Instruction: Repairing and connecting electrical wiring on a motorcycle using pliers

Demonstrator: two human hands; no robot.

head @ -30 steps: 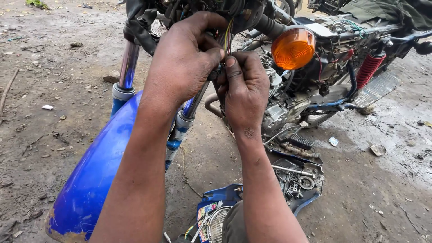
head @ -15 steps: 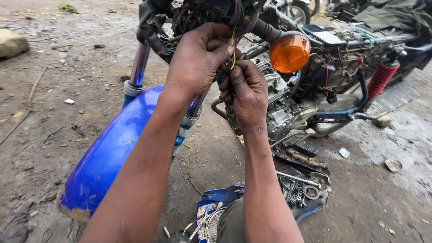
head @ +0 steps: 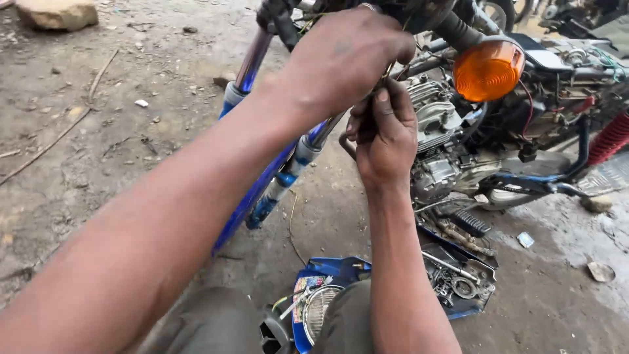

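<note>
Left hand (head: 341, 59) at 12 o'clock, fingers curled tight over thin wires (head: 388, 71) up under the motorcycle's head area; it pinches them, grip closed. Right hand (head: 383, 134) just below, touching the left, thumb and fingers pinched shut on the same wires, whose lower end is hidden between the hands. Orange turn signal (head: 488, 69) at 1 o'clock, just beside both hands. Chrome-and-blue fork tubes (head: 288, 167) run down from 12 toward center, behind the left forearm. Engine (head: 436, 137) at 2–3 o'clock, near the right hand. Red shock spring (head: 609, 137) at far 3 o'clock.

Containers: blue plastic cover (head: 458, 275) lying open side up on the dirt ground (head: 98, 144) at 5 o'clock, used like a tray; holds loose metal bits, rings, bolts, a long thin tool, all jumbled. Second blue panel (head: 327, 272) at 6 o'clock, beside it, with a round chrome-rimmed headlamp (head: 318, 308) in it, partly hidden by the person's knees. Rock (head: 56, 13) at 10 o'clock, well apart.
</note>
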